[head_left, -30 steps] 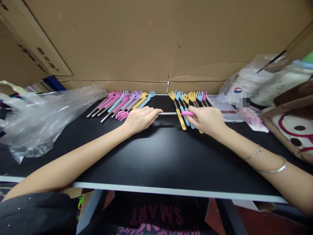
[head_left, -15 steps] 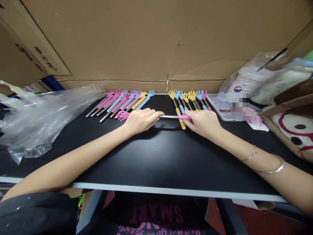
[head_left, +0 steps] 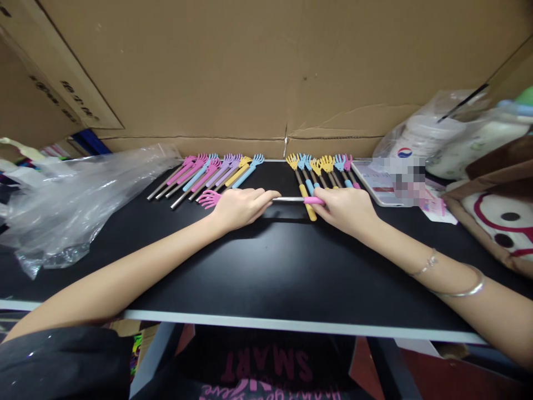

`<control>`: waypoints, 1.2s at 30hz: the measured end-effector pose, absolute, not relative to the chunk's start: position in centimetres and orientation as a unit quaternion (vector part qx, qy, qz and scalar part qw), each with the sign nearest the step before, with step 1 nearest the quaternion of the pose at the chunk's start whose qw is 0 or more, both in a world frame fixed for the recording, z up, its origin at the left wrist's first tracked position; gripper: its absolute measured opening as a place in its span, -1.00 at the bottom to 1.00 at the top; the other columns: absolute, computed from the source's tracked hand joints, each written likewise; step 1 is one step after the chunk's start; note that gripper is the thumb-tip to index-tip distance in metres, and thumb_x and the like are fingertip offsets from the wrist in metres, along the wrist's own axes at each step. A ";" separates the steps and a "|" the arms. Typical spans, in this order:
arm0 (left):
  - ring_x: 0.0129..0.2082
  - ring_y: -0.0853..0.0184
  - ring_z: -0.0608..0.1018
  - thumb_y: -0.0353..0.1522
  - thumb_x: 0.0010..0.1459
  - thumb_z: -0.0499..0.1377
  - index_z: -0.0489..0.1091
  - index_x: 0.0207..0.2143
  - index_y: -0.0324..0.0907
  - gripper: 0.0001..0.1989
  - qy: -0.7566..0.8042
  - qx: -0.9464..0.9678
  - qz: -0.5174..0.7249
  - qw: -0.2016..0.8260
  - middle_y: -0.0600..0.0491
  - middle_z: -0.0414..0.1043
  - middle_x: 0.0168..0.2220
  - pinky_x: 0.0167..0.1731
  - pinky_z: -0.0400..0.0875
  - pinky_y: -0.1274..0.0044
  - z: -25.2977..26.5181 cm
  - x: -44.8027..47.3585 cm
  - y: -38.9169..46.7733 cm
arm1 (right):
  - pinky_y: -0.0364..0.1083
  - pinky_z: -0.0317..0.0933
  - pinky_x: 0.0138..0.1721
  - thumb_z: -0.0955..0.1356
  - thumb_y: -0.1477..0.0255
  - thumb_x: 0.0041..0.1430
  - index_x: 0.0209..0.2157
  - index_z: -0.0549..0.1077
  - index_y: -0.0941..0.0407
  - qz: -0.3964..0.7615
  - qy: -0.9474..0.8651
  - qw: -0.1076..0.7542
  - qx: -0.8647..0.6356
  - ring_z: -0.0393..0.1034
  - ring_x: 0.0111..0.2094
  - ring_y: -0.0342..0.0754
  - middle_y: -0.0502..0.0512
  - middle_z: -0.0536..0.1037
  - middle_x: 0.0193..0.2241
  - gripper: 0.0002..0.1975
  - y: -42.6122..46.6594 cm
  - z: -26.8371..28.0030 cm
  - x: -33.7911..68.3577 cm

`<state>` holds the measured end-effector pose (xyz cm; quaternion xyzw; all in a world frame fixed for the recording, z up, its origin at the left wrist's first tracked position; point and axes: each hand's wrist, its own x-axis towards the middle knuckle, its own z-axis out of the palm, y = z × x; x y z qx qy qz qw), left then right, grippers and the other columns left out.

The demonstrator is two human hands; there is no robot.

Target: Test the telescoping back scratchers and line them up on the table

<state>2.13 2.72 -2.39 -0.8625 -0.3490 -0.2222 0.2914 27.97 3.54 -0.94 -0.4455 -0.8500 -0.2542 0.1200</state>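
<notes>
A pink back scratcher (head_left: 287, 199) with a metal rod lies level between my two hands, low over the black tabletop. My left hand (head_left: 244, 208) is closed around its claw end, and the pink claw sticks out to the left. Its pink grip is wrapped by my right hand (head_left: 345, 211). Behind my left hand rests a row of back scratchers (head_left: 225, 172) in pink, blue, purple and yellow, some with metal ends toward me. Another row (head_left: 318, 166) in yellow, blue and pink lies beyond my right hand, which partly hides it.
Crumpled clear plastic bags (head_left: 83, 200) lie at the left. On the right are a phone (head_left: 381, 186), a bagged white cup (head_left: 431, 136) and a brown bag with a cartoon face (head_left: 499, 216). A cardboard wall (head_left: 250, 72) closes off the back of the table.
Both hands stay closed on the back scratcher at nearly the same spot. Its pink claw has turned slightly, with the fingers now more spread to view.
</notes>
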 end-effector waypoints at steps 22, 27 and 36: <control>-0.59 0.50 0.47 -0.25 0.32 -0.08 0.39 -0.01 -0.03 -0.68 -0.352 -0.873 -0.221 0.253 0.15 0.47 -0.51 -0.67 0.02 0.59 -2.3 2.3 1.9 | -0.13 -0.25 -0.53 0.09 0.16 0.30 -0.37 0.49 0.11 -0.266 -0.850 0.101 -0.443 0.35 -0.59 -0.09 0.09 0.52 -0.60 -0.53 2.9 -1.0 27.8; -0.63 0.49 0.42 -0.21 0.33 -0.07 0.39 0.01 0.02 -0.67 -0.348 -0.869 -0.228 0.267 0.16 0.41 -0.56 -0.67 0.00 0.59 -2.1 2.3 1.8 | -0.12 -0.24 -0.52 0.09 0.15 0.30 -0.40 0.49 0.11 -0.252 -0.853 0.088 -0.449 0.33 -0.60 -0.09 0.11 0.53 -0.61 -0.51 2.8 -1.0 27.7; -0.58 0.51 0.40 -0.23 0.34 -0.07 0.36 0.05 0.11 -0.67 -0.338 -0.858 -0.226 0.313 0.15 0.33 -0.59 -0.65 -0.01 0.56 -1.8 2.2 1.8 | -0.12 -0.24 -0.54 0.08 0.12 0.29 -0.43 0.48 0.11 -0.235 -0.856 0.088 -0.452 0.35 -0.59 -0.08 0.10 0.52 -0.61 -0.49 2.5 -0.5 27.6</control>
